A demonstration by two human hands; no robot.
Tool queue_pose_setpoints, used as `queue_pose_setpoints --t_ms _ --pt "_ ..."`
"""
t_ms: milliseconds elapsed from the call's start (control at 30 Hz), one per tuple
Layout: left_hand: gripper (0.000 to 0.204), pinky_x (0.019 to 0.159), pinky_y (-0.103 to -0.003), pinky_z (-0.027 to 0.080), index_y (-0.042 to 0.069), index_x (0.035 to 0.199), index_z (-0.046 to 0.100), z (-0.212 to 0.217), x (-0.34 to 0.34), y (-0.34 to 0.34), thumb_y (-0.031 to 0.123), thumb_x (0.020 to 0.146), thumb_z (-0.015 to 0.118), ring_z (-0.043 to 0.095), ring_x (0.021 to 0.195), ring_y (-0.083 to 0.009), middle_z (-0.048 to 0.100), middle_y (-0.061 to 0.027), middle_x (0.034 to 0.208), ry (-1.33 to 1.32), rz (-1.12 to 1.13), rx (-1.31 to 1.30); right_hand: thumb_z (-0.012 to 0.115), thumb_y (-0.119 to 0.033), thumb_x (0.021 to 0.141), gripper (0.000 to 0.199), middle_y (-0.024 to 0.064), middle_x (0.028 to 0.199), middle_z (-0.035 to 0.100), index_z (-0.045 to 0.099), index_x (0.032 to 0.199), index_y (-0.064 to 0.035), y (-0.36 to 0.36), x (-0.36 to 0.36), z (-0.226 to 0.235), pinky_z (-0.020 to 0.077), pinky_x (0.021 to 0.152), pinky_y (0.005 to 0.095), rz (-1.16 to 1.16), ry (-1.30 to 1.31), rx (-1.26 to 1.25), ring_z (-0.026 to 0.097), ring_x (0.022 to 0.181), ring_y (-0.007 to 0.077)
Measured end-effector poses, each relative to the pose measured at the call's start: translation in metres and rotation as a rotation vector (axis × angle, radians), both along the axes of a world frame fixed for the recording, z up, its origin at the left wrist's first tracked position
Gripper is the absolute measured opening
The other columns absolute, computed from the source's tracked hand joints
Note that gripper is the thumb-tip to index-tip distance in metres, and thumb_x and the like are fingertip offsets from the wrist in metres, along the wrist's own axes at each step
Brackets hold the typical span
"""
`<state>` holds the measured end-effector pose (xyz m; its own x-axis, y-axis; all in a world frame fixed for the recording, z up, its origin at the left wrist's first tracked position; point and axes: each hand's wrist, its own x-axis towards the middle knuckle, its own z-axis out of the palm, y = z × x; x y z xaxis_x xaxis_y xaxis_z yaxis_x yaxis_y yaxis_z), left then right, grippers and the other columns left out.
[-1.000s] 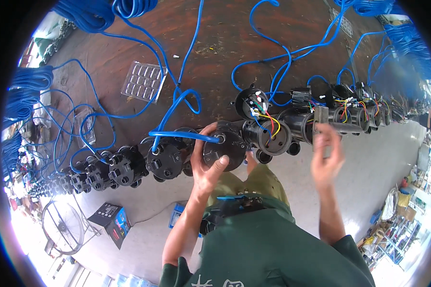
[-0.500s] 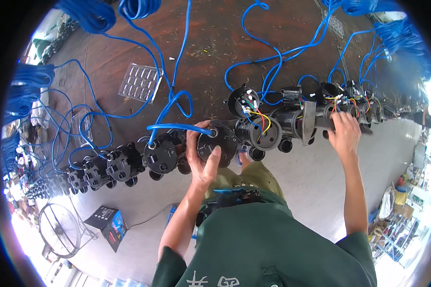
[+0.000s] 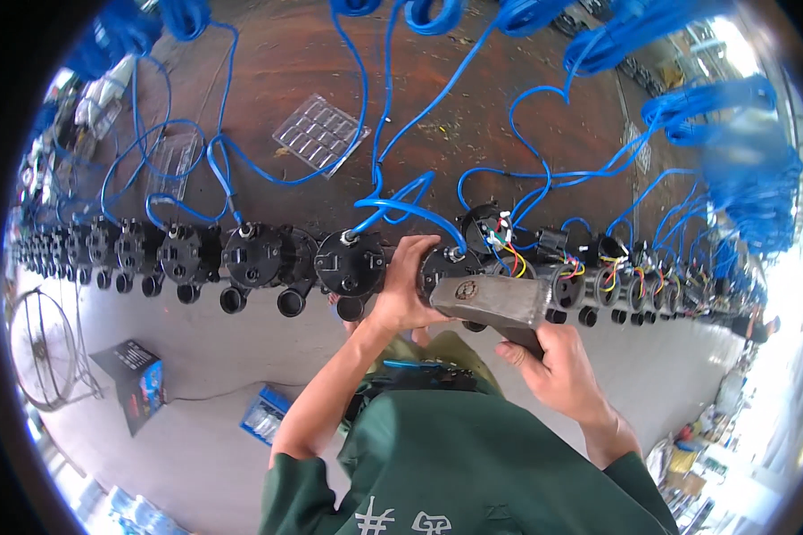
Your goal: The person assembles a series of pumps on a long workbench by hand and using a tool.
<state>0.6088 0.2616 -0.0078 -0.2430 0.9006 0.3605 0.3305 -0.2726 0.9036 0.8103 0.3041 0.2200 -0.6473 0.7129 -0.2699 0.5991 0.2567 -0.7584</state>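
Observation:
A black round housing with a blue cable in its cap stands at the table's near edge. My left hand is wrapped round its left side, fingers over the top. My right hand is closed on the handle of a hammer, whose heavy metal head lies across my view of the housing's front. Whether the head touches the housing I cannot tell. Just right of it, an opened black cap shows white connectors and red, yellow and blue wires.
Capped black housings line the edge to the left. Open ones with loose wires continue to the right. Coiled blue cables lie along the far side, and a clear plastic tray rests on the brown table.
The hammer has swung from the right, over the open housings, to the front of the held housing. My left hand stays on that housing; the view has shifted, placing it farther right.

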Motion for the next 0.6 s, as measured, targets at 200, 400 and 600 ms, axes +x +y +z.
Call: queue_pose_setpoints --t_ms 200,400,600 --pt "0.114 0.111 -0.049 0.043 0.002 0.144 0.051 0.006 0.003 -0.002 0.040 0.050 0.101 0.054 0.129 -0.0402 0.052 -0.0176 0.138 -0.143 -0.055 -0.092 0.073 -0.023 0.099 0.034 0.0218 0.072 0.068 0.065 0.119 0.0031 -0.006 -0.015 -0.034 0.0519 0.057 0.0472 0.129 -0.147 0.352 0.069 0.064 0.0439" --pt "0.113 0.105 -0.047 0.051 0.003 0.141 0.054 0.000 0.007 -0.007 0.042 0.048 0.104 0.060 0.123 -0.0376 0.056 -0.0180 0.133 -0.057 0.026 -0.041 0.072 -0.023 0.101 0.029 0.0136 0.063 0.060 0.066 0.106 0.0047 -0.004 -0.012 -0.006 0.0428 0.053 0.0358 -0.020 -0.088 0.031 0.055 0.054 0.0192" --pt "0.111 0.105 -0.048 0.051 0.002 0.141 0.054 0.003 0.004 -0.004 0.042 0.050 0.102 0.060 0.122 -0.0383 0.056 -0.0182 0.133 -0.069 0.035 -0.049 0.067 -0.016 0.103 0.022 0.0137 0.071 0.064 0.065 0.110 0.0049 -0.012 0.016 -0.029 0.0452 0.057 0.0381 -0.193 -0.042 0.398 0.053 0.060 0.0180"
